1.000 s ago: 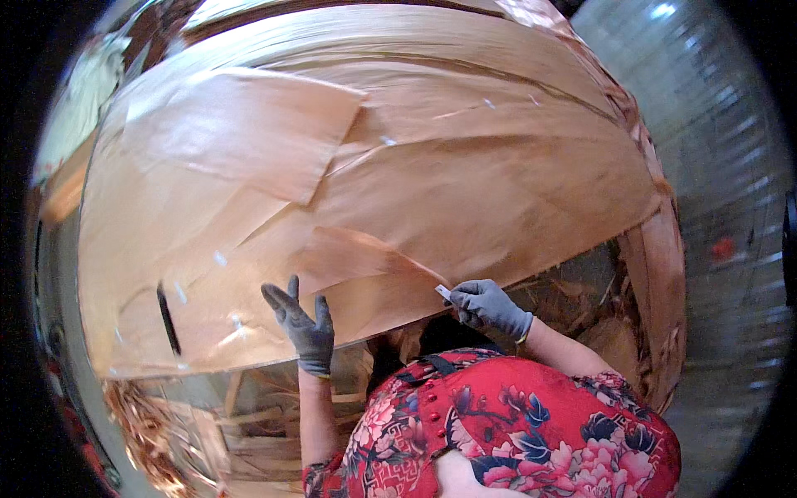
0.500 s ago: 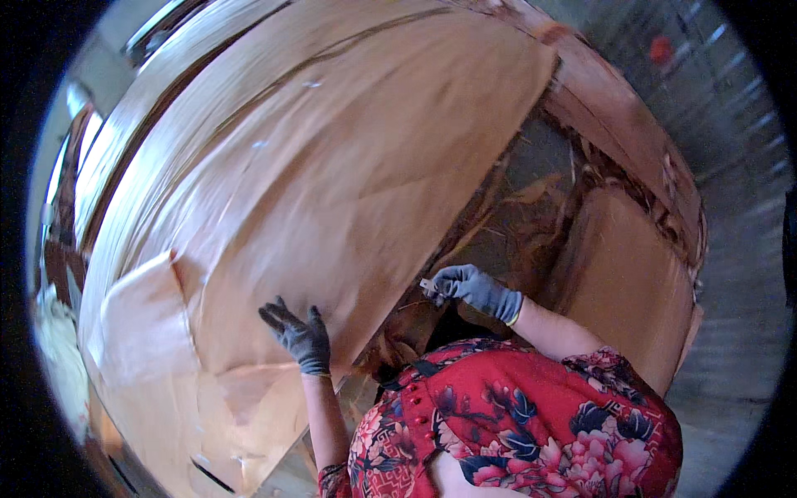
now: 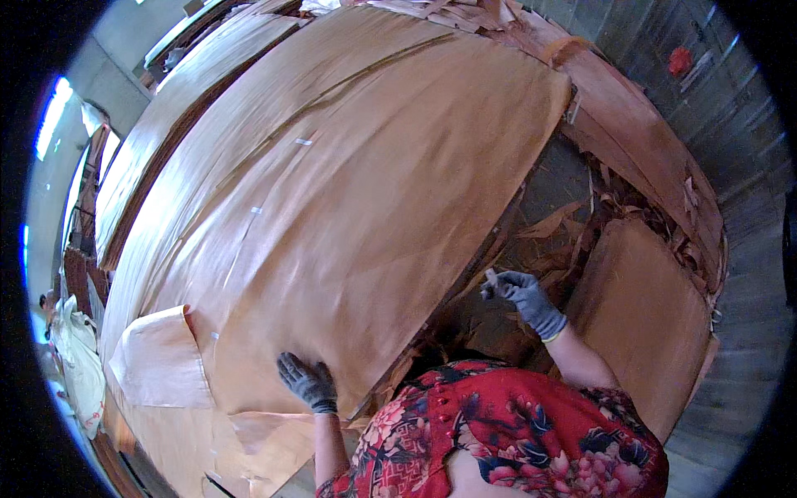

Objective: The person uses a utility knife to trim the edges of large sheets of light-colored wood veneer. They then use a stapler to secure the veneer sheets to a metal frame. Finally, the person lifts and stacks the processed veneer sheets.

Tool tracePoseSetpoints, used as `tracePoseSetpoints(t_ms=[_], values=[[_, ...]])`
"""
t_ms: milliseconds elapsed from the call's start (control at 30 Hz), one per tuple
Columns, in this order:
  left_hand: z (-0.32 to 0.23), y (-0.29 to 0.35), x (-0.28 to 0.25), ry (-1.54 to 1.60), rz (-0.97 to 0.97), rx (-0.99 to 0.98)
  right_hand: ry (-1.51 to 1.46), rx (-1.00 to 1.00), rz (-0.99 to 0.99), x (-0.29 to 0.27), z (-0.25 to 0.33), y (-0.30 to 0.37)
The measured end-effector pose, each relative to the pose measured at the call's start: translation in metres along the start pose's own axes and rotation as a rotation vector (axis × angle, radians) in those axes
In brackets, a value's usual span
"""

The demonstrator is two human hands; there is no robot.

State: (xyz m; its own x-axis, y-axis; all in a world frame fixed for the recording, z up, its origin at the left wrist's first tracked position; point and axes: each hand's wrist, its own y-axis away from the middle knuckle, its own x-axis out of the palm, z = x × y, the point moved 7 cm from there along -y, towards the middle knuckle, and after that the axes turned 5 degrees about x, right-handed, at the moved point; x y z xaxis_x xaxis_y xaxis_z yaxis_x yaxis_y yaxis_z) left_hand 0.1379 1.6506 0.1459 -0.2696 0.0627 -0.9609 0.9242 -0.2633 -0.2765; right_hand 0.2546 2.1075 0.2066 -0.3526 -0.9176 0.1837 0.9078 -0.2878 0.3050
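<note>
- Presently, the hands are well apart, both in grey gloves.
- Left hand (image 3: pixel 308 383): lies back up over the large tan sheet (image 3: pixel 365 224), near its close edge, fingers extended and slightly parted. Nothing is seen in its grip. Whether the palm presses on the sheet cannot be told.
- Right hand (image 3: pixel 531 304): raised beyond the sheet's edge, to the right of the left hand and farther from the body. Fingers are curled, with thumb and fingertips pinching a small pale piece (image 3: pixel 490 275). The piece's exact kind cannot be told.
- Large tan sheet: extends ahead of the left hand and to both sides of it, its long edge running between the hands. Surface shows long creases and short white strips (image 3: pixel 256 210).
- Left of the left hand: a paler rectangular piece (image 3: pixel 166 365) lies on the sheet, one corner lifted.
- Just below and left of the same hand: a small flap (image 3: pixel 270 427); farther on toward the body, a narrow dark strip (image 3: pixel 217 485).
- Beyond the right hand: torn brown scraps (image 3: pixel 552 221) lie on the ground.
- Right of the right hand: a brown panel (image 3: pixel 638 303).
- Far left of the left hand: a whitish bag (image 3: pixel 79 369), crumpled.
</note>
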Motion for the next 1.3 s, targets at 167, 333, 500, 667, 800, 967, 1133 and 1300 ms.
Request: tracePoseSetpoints(t_ms=[167, 333, 500, 667, 800, 967, 1133, 1300], values=[[0.002, 0.004, -0.002, 0.150, -0.036, -0.103, 0.051, 0.009, -0.086, -0.018, 0.024, -0.015], [-0.010, -0.008, -0.018, 0.223, -0.107, -0.153, 0.002, -0.048, -0.109, -0.031, 0.059, -0.070], [-0.067, -0.099, -0.034, 0.293, -0.157, -0.027, 0.188, -0.120, -0.013, -0.054, 0.081, -0.165], [-0.143, -0.219, -0.017, 0.404, -0.082, 0.016, 0.421, -0.461, 0.075, -0.028, 0.146, -0.264], [-0.206, -0.321, 0.000, 0.313, -0.061, 0.222, 0.208, -0.354, 0.168, -0.024, 0.161, -0.343], [-0.243, -0.429, 0.046, 0.296, -0.001, 0.228, 0.201, -0.087, 0.224, -0.013, 0.169, -0.417], [-0.278, -0.521, 0.093, 0.270, -0.047, 0.298, 0.383, 0.019, 0.204, 0.001, 0.173, -0.483], [-0.290, -0.541, 0.132, 0.215, 0.076, 0.271, 0.421, 0.088, 0.214, 0.017, 0.161, -0.566]])
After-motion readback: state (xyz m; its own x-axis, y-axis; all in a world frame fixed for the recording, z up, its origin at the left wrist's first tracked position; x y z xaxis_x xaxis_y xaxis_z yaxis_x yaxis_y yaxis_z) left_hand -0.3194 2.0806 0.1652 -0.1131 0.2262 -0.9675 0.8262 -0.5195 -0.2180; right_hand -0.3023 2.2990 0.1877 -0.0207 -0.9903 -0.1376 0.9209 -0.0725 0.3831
